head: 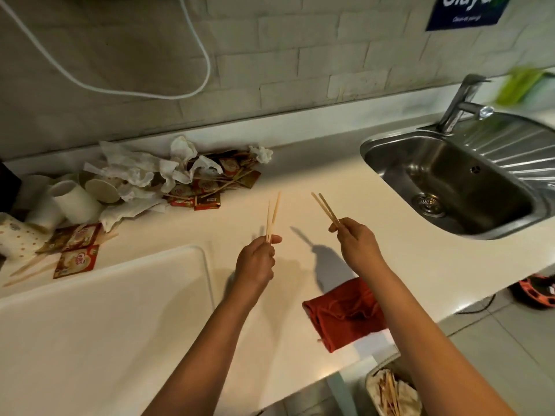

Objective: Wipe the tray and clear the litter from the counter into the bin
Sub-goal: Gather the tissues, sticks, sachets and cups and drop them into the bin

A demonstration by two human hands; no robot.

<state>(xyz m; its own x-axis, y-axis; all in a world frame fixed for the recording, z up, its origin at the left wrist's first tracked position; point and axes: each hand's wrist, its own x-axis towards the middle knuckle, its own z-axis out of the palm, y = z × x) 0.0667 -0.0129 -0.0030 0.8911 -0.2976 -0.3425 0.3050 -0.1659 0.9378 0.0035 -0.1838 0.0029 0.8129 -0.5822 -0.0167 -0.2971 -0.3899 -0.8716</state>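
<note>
Left hand (pixel 255 261) pinches stir sticks (pixel 272 216); right hand (pixel 357 243) pinches another pair (pixel 326 209). Bin (pixel 379 385) holds sticks, paper.

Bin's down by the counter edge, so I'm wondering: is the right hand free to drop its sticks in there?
Probably yes: the right hand pinches its wooden sticks above bare counter, and the open bin sits below its forearm, nothing between.
</note>
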